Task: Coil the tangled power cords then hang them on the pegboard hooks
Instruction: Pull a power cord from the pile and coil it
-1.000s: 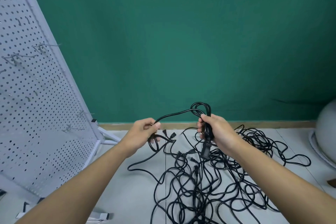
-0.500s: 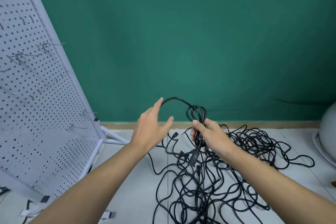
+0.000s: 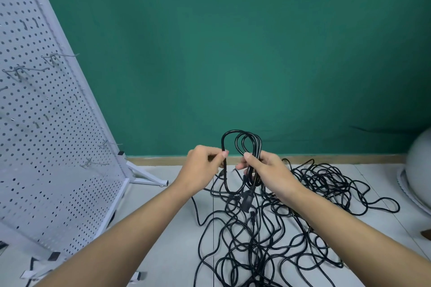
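A small coil of black power cord (image 3: 242,141) stands up in loops above my hands. My right hand (image 3: 265,171) grips the gathered loops at their base, with a plug (image 3: 246,199) hanging just below it. My left hand (image 3: 203,169) pinches the outermost strand of the same cord right beside the coil. A big tangle of black cords (image 3: 268,235) lies on the white floor below and to the right. The white pegboard (image 3: 46,137) leans at the left, with several bare metal hooks (image 3: 60,56) sticking out.
The pegboard's white foot (image 3: 147,176) reaches out across the floor toward the cords. A green wall (image 3: 233,53) stands behind. A pale rounded object (image 3: 419,165) sits at the right edge. A stray cord end (image 3: 31,265) lies near the pegboard's base.
My left hand has swung its strand over to the right and closed on it beside the coil. The coil has gained another loop and my hands have come nearly together.
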